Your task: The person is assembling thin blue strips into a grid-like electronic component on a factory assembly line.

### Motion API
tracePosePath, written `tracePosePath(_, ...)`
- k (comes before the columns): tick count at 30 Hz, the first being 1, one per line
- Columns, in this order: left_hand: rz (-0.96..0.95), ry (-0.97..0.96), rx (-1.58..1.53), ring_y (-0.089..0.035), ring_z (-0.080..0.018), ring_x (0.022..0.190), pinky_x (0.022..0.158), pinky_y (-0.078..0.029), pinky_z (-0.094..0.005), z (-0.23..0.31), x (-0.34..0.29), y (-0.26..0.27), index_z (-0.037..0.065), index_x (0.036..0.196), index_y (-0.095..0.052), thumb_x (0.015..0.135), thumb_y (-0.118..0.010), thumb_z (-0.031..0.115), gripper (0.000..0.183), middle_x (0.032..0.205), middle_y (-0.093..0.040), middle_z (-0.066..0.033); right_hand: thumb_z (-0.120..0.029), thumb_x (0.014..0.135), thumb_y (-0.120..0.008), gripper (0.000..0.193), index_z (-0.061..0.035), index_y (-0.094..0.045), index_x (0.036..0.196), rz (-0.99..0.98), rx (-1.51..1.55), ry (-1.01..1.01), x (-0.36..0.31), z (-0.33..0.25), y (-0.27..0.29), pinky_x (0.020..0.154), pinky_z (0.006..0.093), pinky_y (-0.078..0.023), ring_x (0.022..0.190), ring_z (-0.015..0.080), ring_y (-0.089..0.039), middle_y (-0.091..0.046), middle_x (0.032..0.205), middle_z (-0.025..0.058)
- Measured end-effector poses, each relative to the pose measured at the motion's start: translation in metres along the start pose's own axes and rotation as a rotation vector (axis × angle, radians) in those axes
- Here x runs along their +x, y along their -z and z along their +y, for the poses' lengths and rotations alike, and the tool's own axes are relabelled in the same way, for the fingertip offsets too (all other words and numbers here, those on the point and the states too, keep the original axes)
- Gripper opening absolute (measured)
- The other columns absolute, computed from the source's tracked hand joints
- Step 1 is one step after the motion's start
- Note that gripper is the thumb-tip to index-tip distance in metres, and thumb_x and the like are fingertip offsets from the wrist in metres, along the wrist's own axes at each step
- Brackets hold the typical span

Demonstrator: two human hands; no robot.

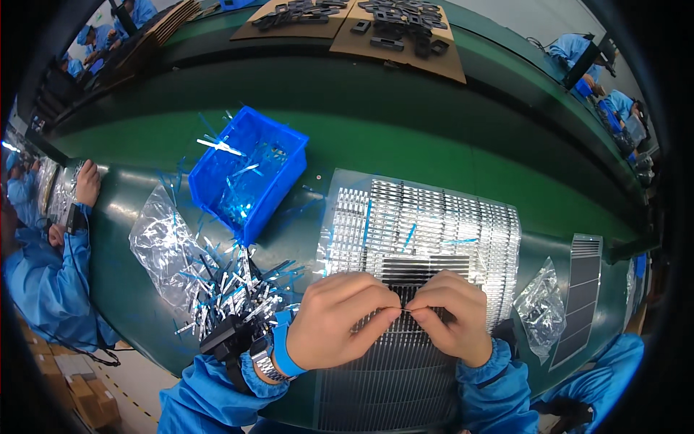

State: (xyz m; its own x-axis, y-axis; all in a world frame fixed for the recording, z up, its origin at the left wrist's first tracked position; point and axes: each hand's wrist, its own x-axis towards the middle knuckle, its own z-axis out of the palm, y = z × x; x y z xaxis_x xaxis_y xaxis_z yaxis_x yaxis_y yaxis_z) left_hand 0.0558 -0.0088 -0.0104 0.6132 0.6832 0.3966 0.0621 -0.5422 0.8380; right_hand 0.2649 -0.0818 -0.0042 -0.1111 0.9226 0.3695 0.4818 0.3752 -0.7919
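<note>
My left hand (340, 322) and my right hand (455, 315) meet over the sheets in front of me. Each pinches thumb against forefinger on a thin, narrow strip (405, 309), seen nearly edge-on between the fingertips. Under and beyond them lies a clear sheet (347, 179) carrying rows of small silver strips, with a few loose blue slivers on it. A stack of dark strips (416, 270) shows just past my fingers. Nearer to me, a dark sheet with thin lines (390, 383) runs toward the table's edge.
A blue bin (285, 181) with film scraps stands left of centre. Loose silver and blue strips (242, 293) pile beside my left wrist, near a clear plastic bag (163, 246). Another crumpled bag (542, 307) lies right. Black parts (394, 25) rest on cardboard beyond. Co-workers sit both sides.
</note>
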Motion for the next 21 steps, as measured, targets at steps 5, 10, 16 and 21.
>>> tracePosePath(5, -0.024, 0.016, 0.003, -0.067, -0.0274, 0.072, 0.064, -0.052, -0.0368, -0.0015, 0.0004, 0.0031, 0.003, 0.092, -0.072, 0.085, -0.077, 0.004, 0.008, 0.083, -0.068, -0.0098, -0.002, 0.084, -0.079, 0.012, -0.0031, -0.074, 0.095, -0.028, 0.018, -0.032, 0.0029, -0.0015, -0.0014, 0.066, 0.0341, -0.054, 0.075, 0.0244, -0.067, -0.073, 0.087, 0.0094)
tracePosePath(10, -0.065, 0.053, -0.011, -0.067, -0.0254, 0.071, 0.063, -0.052, -0.0345, 0.0025, 0.0003, 0.0018, 0.002, 0.091, -0.073, 0.087, -0.077, 0.004, 0.006, 0.083, -0.07, -0.0106, -0.002, 0.085, -0.078, 0.011, -0.002, -0.074, 0.095, -0.038, 0.067, -0.063, -0.0002, -0.0041, 0.0018, 0.067, 0.0341, -0.054, 0.076, 0.0242, -0.068, -0.072, 0.087, 0.01)
tracePosePath(16, -0.09, 0.134, -0.125, -0.065, -0.0217, 0.071, 0.063, -0.051, -0.0323, 0.0028, -0.0003, 0.0039, 0.001, 0.093, -0.073, 0.091, -0.075, 0.004, 0.004, 0.082, -0.069, -0.0096, -0.002, 0.086, -0.077, 0.009, -0.0007, -0.073, 0.095, -0.062, 0.156, -0.068, -0.0007, -0.0012, -0.0001, 0.068, 0.034, -0.054, 0.077, 0.0236, -0.068, -0.071, 0.087, 0.0109)
tracePosePath(21, -0.12, 0.132, -0.144, -0.063, -0.0199, 0.069, 0.062, -0.05, -0.0319, 0.0033, -0.0002, 0.0042, 0.001, 0.092, -0.073, 0.091, -0.074, 0.004, 0.004, 0.079, -0.067, -0.0086, -0.002, 0.087, -0.076, 0.009, -0.0005, -0.073, 0.095, -0.07, 0.165, -0.063, -0.0009, -0.0014, 0.001, 0.068, 0.034, -0.054, 0.077, 0.0232, -0.067, -0.071, 0.087, 0.0108)
